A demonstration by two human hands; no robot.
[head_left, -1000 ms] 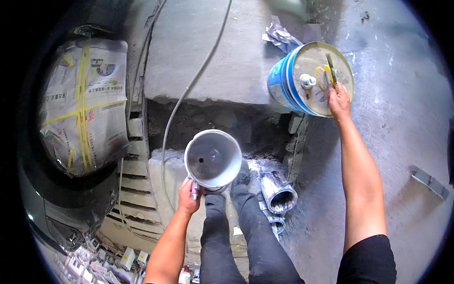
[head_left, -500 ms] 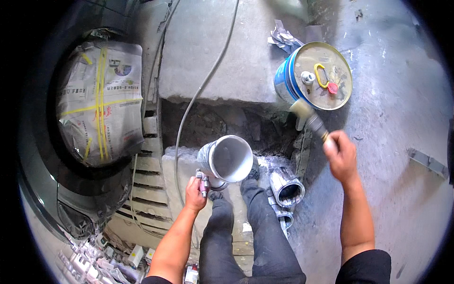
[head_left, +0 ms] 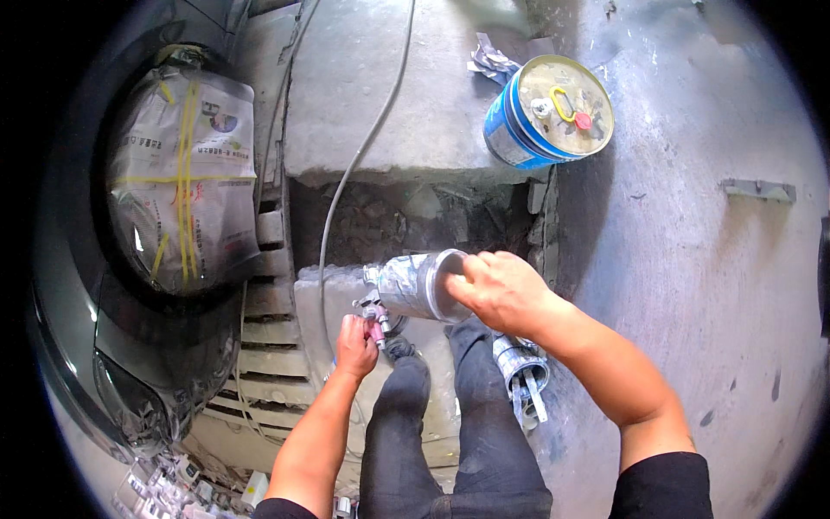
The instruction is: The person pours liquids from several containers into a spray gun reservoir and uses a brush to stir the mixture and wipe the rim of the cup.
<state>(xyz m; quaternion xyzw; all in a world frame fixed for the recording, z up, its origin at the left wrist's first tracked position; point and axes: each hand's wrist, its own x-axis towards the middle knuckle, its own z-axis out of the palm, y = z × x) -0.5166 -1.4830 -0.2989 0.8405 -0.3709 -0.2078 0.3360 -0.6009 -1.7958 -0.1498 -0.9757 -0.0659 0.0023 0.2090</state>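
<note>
My left hand point(head_left: 355, 348) is closed around the pink-and-silver body of a paint spray gun point(head_left: 378, 324). The gun's large, paint-stained cup point(head_left: 406, 285) lies tilted, with its open mouth to the right. At that mouth is my right hand point(head_left: 503, 290), fingers curled and reaching over the rim. The paintbrush seen in it half a second ago is now hidden by the hand and the cup wall. Below my right forearm, by my right leg, stands a paint-smeared metal can point(head_left: 519, 356) with pale strips point(head_left: 533, 394) at its mouth.
A blue pail point(head_left: 510, 130) with yellow handle and red cap stands beyond, crumpled paper point(head_left: 494, 62) behind it. A rubble-filled pit point(head_left: 415, 212) crosses the floor, with a grey hose point(head_left: 373, 143) over it. At left is a dark car point(head_left: 65, 294), its wheel paper-covered point(head_left: 186, 216).
My right hand has swung left and down from near the pail to the cup's mouth, taking the brush out of sight. The cup has tipped further toward the right.
</note>
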